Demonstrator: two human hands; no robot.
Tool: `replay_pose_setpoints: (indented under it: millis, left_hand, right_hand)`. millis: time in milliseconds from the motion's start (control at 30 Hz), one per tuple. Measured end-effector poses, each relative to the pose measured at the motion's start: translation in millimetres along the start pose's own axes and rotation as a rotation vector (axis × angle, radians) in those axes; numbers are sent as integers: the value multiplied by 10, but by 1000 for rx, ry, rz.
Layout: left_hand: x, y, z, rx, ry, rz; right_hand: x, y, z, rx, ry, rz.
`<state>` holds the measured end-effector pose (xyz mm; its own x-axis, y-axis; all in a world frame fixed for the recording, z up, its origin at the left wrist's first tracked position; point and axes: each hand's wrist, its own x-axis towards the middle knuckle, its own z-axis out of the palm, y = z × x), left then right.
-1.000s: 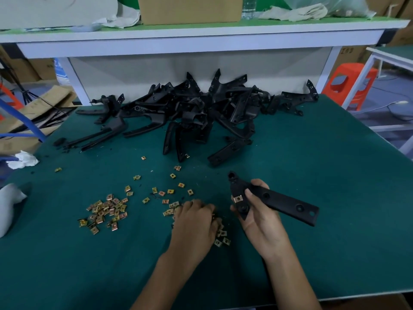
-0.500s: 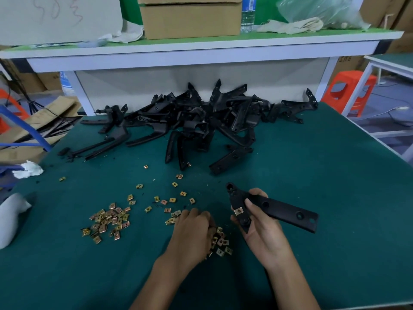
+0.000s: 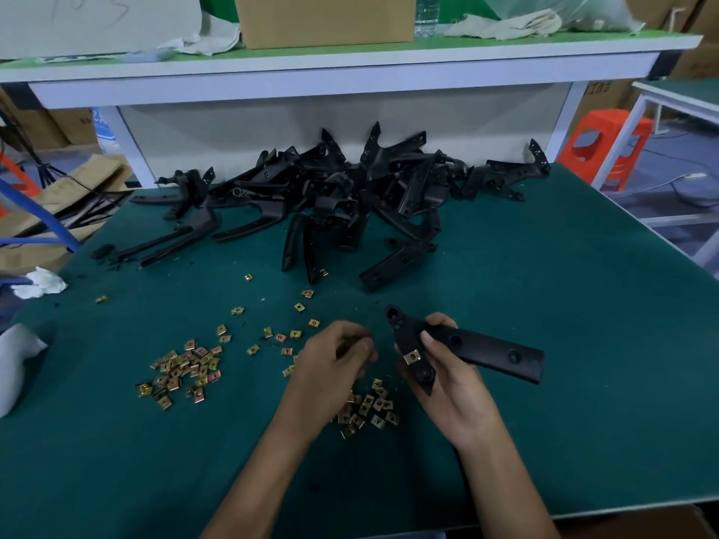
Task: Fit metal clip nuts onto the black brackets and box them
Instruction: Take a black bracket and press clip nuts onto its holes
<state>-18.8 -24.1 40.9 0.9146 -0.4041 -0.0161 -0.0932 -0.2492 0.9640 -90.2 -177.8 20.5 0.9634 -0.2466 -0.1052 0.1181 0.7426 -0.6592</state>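
Two hands over scattered gold metal clip nuts (image 3: 369,408).
Right hand (image 3: 455,387) grips a flat black bracket (image 3: 486,350); left hand (image 3: 330,363) curled, contents blurred.

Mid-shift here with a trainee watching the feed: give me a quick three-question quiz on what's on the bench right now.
1. True or false: the bracket in hand already carries a fitted clip nut.
2. Which hand grips that bracket? A) left B) right C) both
3. Fill in: seen from the person, the bracket pile lies ___ the loose clip nuts (nearer than / beyond).

Key: 1 true. 2 B, the right hand. 3 beyond.
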Motion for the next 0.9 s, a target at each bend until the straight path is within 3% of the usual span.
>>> replay_pose_setpoints:
  millis: [133,533,900]
  left_hand:
    - [7,57,-13,-211,-43,-21]
    - [-51,122,6,-299,-4,32]
    - [-37,234,-13,-652,-92,-291]
  right_hand:
    - [-2,10,-20,22,-48,5]
    - [-13,12,-29,6,-83,2]
    - [17,42,-70,-34,-122,-11]
